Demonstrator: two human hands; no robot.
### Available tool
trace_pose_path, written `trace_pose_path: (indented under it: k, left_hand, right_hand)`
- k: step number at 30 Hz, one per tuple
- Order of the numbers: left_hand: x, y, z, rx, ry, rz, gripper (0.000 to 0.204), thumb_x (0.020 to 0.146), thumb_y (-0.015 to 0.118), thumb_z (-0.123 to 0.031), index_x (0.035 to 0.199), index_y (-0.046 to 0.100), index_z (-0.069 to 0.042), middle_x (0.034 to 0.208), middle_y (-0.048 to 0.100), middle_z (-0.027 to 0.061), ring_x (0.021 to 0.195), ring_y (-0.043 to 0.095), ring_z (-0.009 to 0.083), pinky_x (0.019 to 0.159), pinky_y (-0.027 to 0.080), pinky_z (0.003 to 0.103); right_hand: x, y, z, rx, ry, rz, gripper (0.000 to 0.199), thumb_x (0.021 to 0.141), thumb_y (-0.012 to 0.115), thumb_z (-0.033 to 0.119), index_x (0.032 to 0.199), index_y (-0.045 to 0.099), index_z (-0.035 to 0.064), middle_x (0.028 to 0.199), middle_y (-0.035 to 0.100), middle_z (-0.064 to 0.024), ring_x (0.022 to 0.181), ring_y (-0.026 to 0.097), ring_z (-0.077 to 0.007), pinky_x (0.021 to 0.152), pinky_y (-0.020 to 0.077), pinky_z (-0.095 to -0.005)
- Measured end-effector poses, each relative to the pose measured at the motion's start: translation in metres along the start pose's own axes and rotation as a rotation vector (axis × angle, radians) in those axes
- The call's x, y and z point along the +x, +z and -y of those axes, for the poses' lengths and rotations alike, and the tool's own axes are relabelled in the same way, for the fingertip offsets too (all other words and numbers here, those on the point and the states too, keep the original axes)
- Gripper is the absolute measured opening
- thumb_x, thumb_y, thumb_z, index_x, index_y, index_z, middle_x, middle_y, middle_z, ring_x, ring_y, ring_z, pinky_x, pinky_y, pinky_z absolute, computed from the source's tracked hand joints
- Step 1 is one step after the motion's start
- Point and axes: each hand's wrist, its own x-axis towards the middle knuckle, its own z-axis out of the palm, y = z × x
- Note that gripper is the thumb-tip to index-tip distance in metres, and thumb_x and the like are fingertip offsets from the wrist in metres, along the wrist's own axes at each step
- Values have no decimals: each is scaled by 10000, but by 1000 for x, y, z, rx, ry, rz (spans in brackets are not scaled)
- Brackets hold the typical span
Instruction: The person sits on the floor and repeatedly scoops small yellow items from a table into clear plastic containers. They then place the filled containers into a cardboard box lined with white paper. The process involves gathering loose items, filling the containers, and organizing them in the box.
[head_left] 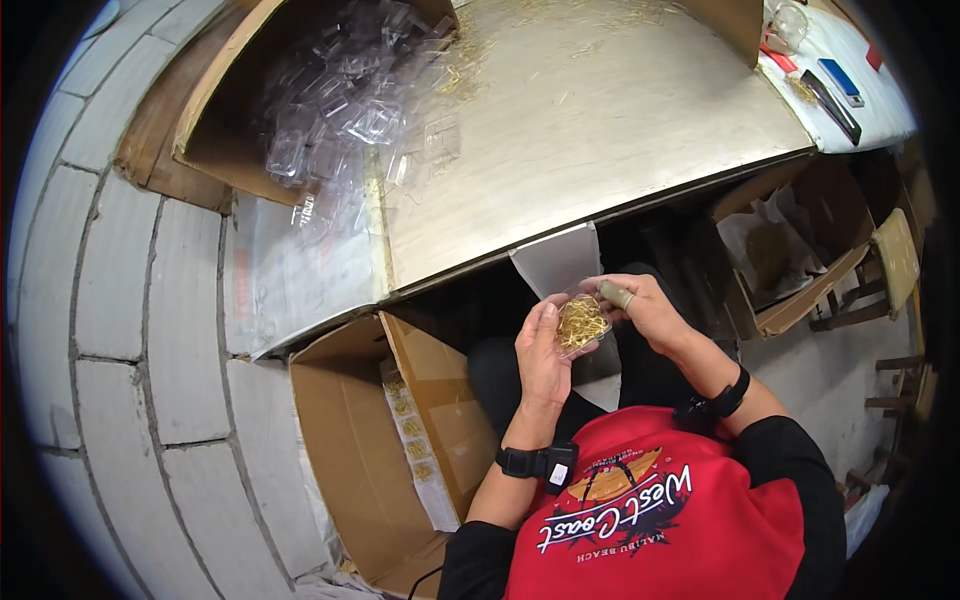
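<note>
Over my lap, between both hands, is a small clear plastic box [584,322] filled with thin gold-coloured wire pieces, perhaps clips or pins. My left hand [544,352] is closed round its left side, with the thumb upright along the edge. At the upper right side, my right hand [645,308] pinches the box's edge. A tan cover [614,294] is wrapped round one of that hand's digits. Whether the lid is fully closed cannot be made out.
A tabletop [600,120] ahead carries scattered gold wire pieces and a pile of clear plastic boxes [345,120]. Left of my legs stands a carton [340,430] with a row of filled boxes [412,430]. Another carton [800,250] is under the table at right. A black stapler [832,108] lies far right.
</note>
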Motion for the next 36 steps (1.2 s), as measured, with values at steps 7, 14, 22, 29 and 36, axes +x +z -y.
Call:
trace_pose_path:
  k: [7, 14, 22, 29, 36]
  left_hand:
    - [1, 5, 0, -32, -34, 41, 302, 977, 453, -271, 1112, 539, -15, 1019, 629, 129, 840, 670, 208, 613, 612, 347]
    - [1, -4, 3, 68, -64, 67, 307, 976, 459, -281, 1115, 547, -21, 1029, 624, 114, 886, 660, 206, 625, 609, 344]
    - [13, -20, 10, -18, 3, -69, 279, 972, 465, -225, 1139, 532, -11, 1041, 610, 110, 902, 649, 211, 656, 596, 359]
    - [10, -14, -3, 28, -14, -32, 297, 972, 458, -240, 1147, 512, -6, 1044, 615, 118, 879, 660, 217, 656, 603, 348]
    - [10, -8, -20, -20, -33, 68, 340, 978, 443, -277, 1176, 501, -7, 1059, 617, 135, 892, 661, 216, 654, 608, 346]
  right_hand:
    - [-4, 9, 1, -112, -187, -26, 318, 961, 473, 170, 1157, 594, -50, 968, 659, -67, 900, 588, -97, 801, 476, -240]
    - [7, 16, 1, -61, -59, 134, 340, 945, 495, 171, 1193, 565, -50, 1079, 637, -110, 995, 574, -137, 870, 460, -276]
    - [-1, 14, 15, -498, -272, 166, 889, 711, 791, 260, 1405, 290, 20, 1312, 479, -189, 1150, 535, -273, 943, 447, -345]
    - [9, 27, 18, -731, -334, 117, 604, 777, 647, 110, 1337, 425, 68, 1244, 530, -177, 1101, 551, -351, 913, 460, -378]
    - [16, 27, 27, -707, -388, 145, 519, 815, 615, 89, 1304, 451, 27, 1209, 541, -196, 1061, 574, -343, 903, 462, -367]
